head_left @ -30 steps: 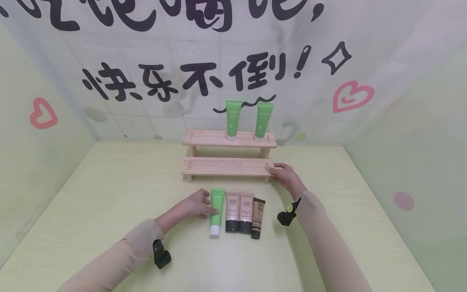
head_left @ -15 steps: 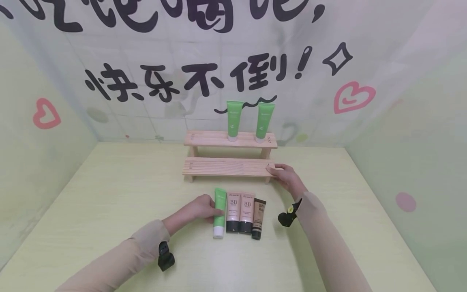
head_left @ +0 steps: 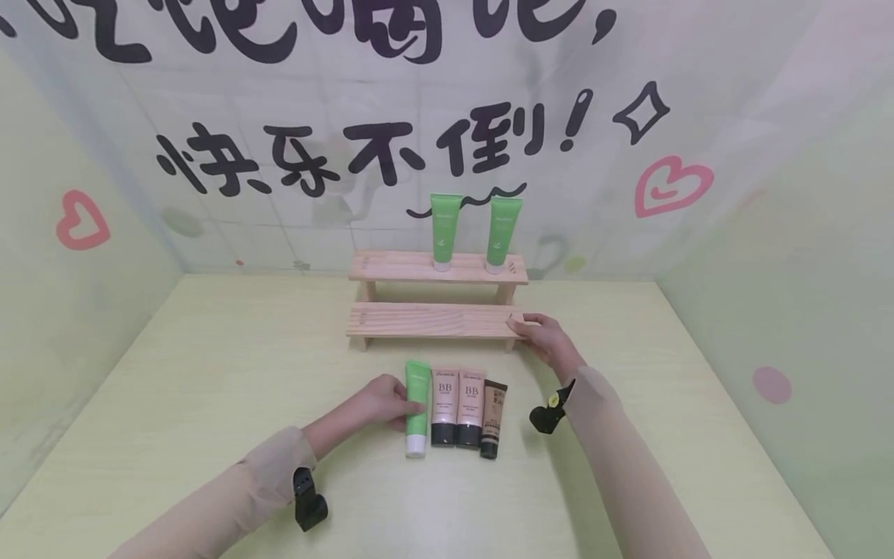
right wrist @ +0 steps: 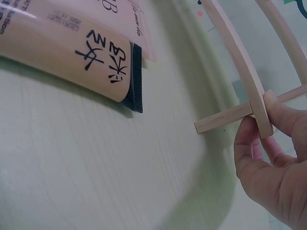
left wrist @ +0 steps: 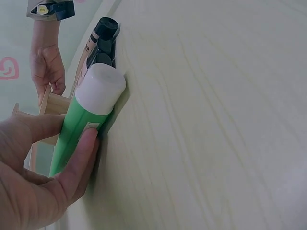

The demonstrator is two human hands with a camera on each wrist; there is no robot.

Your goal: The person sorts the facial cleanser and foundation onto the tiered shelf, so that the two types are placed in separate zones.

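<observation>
While the right hand (head_left: 548,341) pinches a pale wooden two-tier stand (head_left: 405,320), the left hand (head_left: 377,401) has curled its fingers (left wrist: 79,155) round the green, white-capped plastic tube (head_left: 417,384) on the bench (head_left: 244,365) beside a black-capped pink tube (head_left: 444,404), apparently securing it; the left-wrist view shows a fingertip (left wrist: 89,136) the head view hides.

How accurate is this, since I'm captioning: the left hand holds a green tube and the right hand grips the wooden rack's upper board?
One slip: the right hand grips the lower board, as the head view shows; the left hand does hold a green tube.
</observation>
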